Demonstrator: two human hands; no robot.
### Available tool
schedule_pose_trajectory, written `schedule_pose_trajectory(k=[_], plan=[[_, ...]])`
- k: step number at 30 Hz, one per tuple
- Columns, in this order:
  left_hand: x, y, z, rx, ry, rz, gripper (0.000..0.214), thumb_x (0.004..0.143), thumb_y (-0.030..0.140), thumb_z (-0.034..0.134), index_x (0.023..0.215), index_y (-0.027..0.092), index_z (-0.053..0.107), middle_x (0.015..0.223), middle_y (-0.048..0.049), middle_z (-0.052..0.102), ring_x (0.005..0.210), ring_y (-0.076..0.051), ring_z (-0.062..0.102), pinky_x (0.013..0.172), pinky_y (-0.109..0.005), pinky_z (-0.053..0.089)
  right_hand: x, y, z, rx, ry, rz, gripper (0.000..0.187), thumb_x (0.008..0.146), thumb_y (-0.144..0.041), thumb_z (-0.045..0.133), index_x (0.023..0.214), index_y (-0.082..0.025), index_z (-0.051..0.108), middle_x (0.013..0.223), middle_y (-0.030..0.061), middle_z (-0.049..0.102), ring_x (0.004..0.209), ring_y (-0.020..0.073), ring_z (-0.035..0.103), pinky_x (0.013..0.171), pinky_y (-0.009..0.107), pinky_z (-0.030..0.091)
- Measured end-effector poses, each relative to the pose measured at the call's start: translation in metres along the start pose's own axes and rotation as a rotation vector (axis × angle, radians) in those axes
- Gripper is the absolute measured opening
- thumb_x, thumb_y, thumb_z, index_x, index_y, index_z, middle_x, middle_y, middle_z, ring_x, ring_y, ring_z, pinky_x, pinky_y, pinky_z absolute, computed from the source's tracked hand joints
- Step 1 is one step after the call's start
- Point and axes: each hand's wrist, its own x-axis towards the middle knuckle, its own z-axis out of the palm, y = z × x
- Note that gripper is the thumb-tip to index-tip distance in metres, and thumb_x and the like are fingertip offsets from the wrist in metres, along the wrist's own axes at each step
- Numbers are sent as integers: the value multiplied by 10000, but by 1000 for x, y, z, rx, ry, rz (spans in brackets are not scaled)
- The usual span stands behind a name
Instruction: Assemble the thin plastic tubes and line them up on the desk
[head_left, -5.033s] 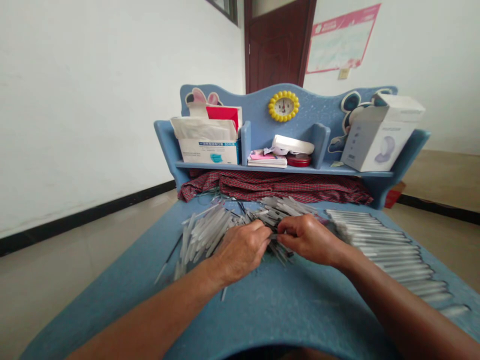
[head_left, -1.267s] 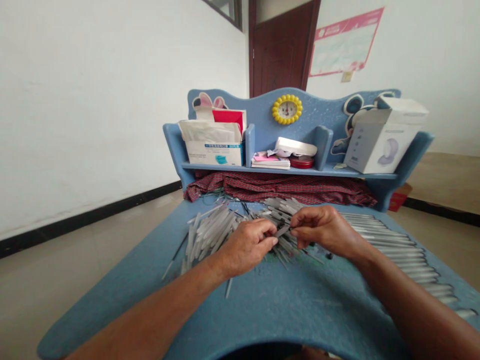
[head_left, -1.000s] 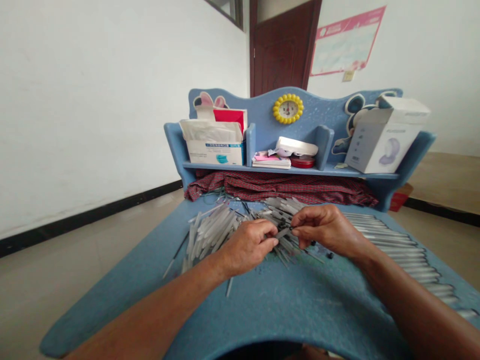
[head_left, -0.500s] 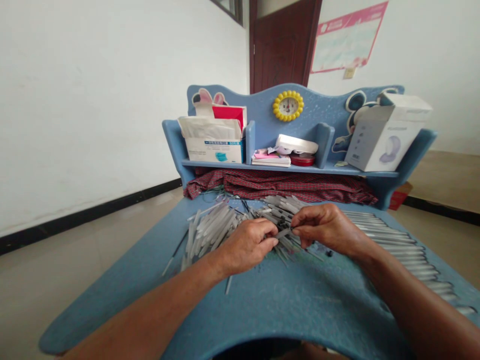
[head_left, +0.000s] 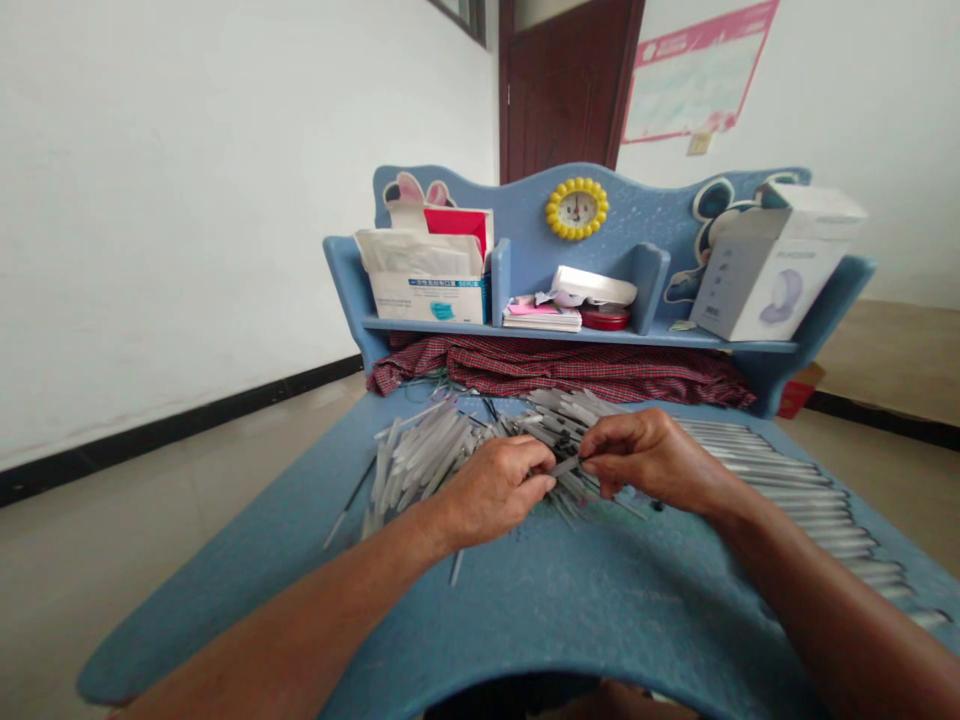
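Note:
My left hand pinches one end of a short translucent plastic tube between thumb and forefinger. The tube's other end meets the closed fingertips of my right hand, where something small and dark shows; its kind is too small to tell. Beneath and behind both hands lies a loose pile of similar whitish tubes, with black bits mixed among them. To the right, partly hidden by my right forearm, a row of tubes with dark ends lies side by side.
All this lies on a blue desk. A red checked cloth is bunched under the shelf at the back. That shelf carries a mask box, papers and a white carton. A small black piece sits near my right wrist.
Both hands stay almost in the same place, still on the tube. My right fingertips have shifted very slightly toward the left; the view has tilted a little.

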Motion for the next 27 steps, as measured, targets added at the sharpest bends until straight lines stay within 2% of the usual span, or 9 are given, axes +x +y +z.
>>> schedule_pose_trajectory(k=[8, 14, 21, 24, 27], plan=[[1, 2, -2, -20, -49, 64, 65, 774, 143, 551, 758, 146, 614, 651, 17, 542, 604, -98, 482, 582, -215, 355, -2, -2, 1, -23, -20, -14, 52, 710, -183, 599, 713, -161, 646, 523, -38, 577, 462, 79, 553, 423, 160, 396], [1, 5, -3, -139, -73, -43, 64, 731, 133, 564, 731, 150, 626, 594, 38, 517, 563, -84, 467, 529, -191, 340, -2, -1, 0, -39, -79, 2, 68, 713, -198, 603, 732, -161, 657, 522, -34, 588, 457, 81, 551, 418, 162, 379], [0, 8, -5, -206, -100, -146, 55, 732, 152, 568, 736, 138, 621, 552, 55, 482, 526, -75, 440, 506, -186, 323, -1, 1, -1, -22, -51, 31, 146, 720, -253, 625, 812, -144, 653, 490, -40, 555, 424, 84, 532, 395, 169, 367], [1, 7, -5, -166, -89, -120, 49, 731, 141, 568, 725, 141, 616, 560, 53, 482, 534, -77, 443, 516, -192, 326, -1, 1, -3, -105, -84, 17, 139, 752, -266, 603, 797, -147, 657, 483, -45, 534, 409, 72, 511, 384, 163, 348], [1, 6, -4, -105, -73, -39, 52, 730, 126, 569, 725, 146, 616, 602, 39, 512, 573, -86, 461, 546, -201, 340, -2, -2, -4, -161, -119, 4, 147, 778, -283, 581, 756, -153, 646, 490, -50, 510, 414, 66, 504, 391, 161, 354]])
